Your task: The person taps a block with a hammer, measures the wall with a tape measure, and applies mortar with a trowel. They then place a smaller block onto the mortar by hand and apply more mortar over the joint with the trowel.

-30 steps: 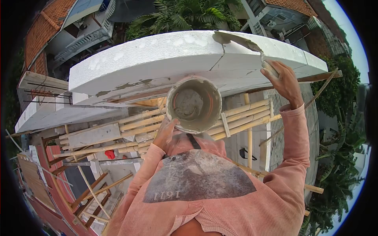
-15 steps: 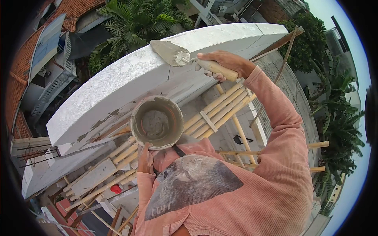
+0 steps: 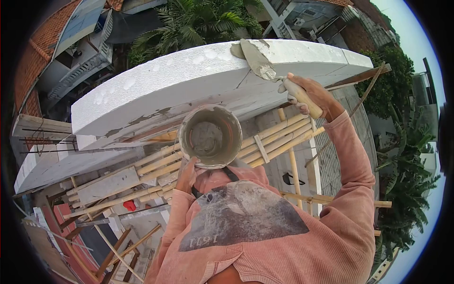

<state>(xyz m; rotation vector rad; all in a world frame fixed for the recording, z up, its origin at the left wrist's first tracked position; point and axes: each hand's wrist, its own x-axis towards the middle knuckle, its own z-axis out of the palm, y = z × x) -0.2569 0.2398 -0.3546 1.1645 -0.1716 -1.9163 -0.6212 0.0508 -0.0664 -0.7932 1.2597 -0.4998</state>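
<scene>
My right hand (image 3: 312, 94) is wrapped around the wooden handle of a trowel (image 3: 257, 59). The mortar-coated blade rests on or just over the top of a white block wall (image 3: 165, 71), above a vertical joint. Patches of wet grey mortar (image 3: 237, 50) show on both sides of the blade's tip. Low against my chest, my left hand (image 3: 187, 175) grips the rim of a round bucket (image 3: 234, 137), its fingers partly hidden. Grey mortar (image 3: 206, 137) lies in the bottom of the bucket, which is tipped so that I see inside.
Bamboo poles (image 3: 279, 137) form a scaffold below me on my side of the wall. A wooden plank (image 3: 366, 73) sticks out past the wall's right end. Beyond the wall are a palm (image 3: 194, 23) and tiled roofs (image 3: 52, 26), well below.
The trowel has turned so its blade points more across the wall top, and mortar now shows beside the tip. My view has shifted; the bucket stays in my left hand.
</scene>
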